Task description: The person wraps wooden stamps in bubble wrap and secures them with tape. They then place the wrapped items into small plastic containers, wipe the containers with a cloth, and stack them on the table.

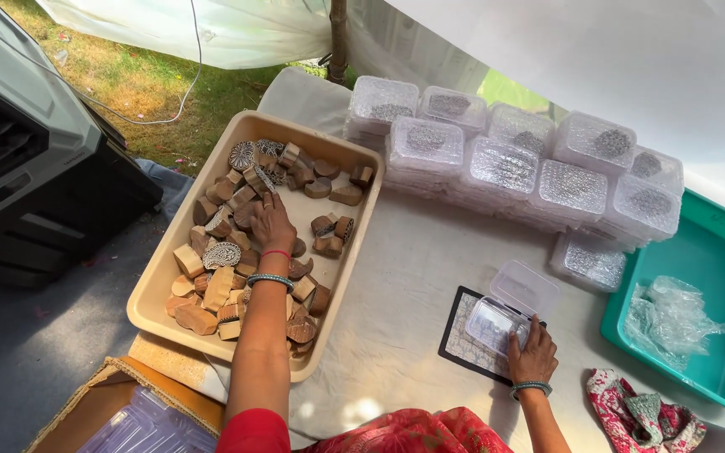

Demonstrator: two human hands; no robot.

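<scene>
Right hand (pixel 534 352) rests flat, released, on the open clear box (pixel 509 310), its long axis diagonal; left hand (pixel 272 222) touches wooden blocks (pixel 220 289), fingers loose, in the tray (pixel 154 289).

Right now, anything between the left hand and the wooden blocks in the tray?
No. The left hand is already down inside the beige tray, fingers resting on the wooden blocks. Nothing visible lies between them. The right hand rests apart on the open clear box.
</scene>
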